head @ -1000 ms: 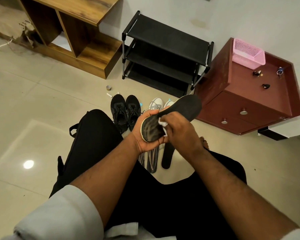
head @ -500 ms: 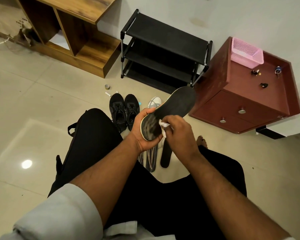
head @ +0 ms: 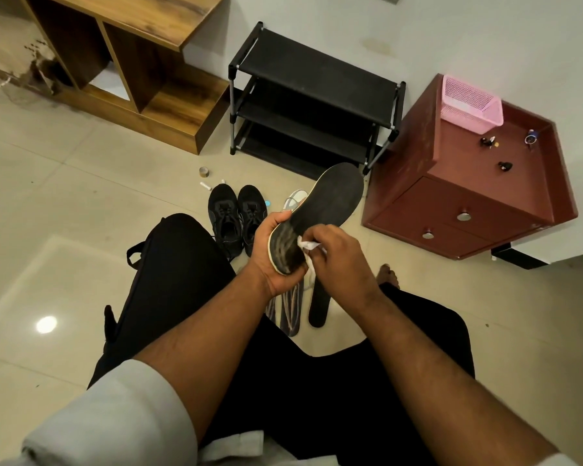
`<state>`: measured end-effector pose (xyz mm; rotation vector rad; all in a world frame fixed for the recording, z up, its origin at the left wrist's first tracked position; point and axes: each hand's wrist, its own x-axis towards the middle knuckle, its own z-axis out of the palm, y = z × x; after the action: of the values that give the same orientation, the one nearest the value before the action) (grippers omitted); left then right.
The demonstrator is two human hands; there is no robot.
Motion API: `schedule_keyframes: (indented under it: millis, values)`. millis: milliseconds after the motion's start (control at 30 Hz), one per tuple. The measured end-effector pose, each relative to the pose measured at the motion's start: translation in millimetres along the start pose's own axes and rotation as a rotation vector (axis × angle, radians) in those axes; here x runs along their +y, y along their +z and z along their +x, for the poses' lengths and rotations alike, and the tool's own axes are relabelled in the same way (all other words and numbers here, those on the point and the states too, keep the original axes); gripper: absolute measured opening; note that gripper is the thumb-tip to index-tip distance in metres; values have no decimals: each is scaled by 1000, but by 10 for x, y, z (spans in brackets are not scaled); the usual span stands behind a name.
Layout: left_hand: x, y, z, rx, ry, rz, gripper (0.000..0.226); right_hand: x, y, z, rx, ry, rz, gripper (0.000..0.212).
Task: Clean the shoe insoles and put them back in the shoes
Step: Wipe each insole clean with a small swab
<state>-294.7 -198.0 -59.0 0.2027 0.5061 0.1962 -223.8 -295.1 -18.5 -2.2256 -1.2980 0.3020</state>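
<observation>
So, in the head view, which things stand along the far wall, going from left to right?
Wooden shelf unit → black shoe rack → red-brown cabinet, with a pink basket on top of it.

Person seen from above, lower half of frame. Light grey sleeves, rolled up: left sleeve [head: 115, 418] at bottom left, right sleeve [head: 552, 460] just visible at bottom right edge. Forearms bare, no watch/rings. Black trousers [head: 169, 280] center. Bare foot [head: 388, 275] center-right, toes visible.
</observation>
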Motion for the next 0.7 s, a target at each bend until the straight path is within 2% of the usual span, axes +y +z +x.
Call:
schedule_keyframes:
  millis: [100, 267, 367, 533, 700]
  values:
    - [22, 11, 2, 5, 10, -2, 45, -147, 65, -110, -25, -72, 45, 10]
    - [63, 31, 21, 2, 75, -49, 31, -259, 90, -153, -52, -241, 23, 13]
    - [25, 14, 4, -6, 31, -36, 41, -174, -3, -21, -18, -214, -47, 11]
    - [4, -4, 19, 2, 46, -49, 42, -144, 5, -25, 3, -120, -15, 12]
    - [44, -9, 91, -18, 115, -132, 35, -295, 105, -219, -52, -263, 12, 18]
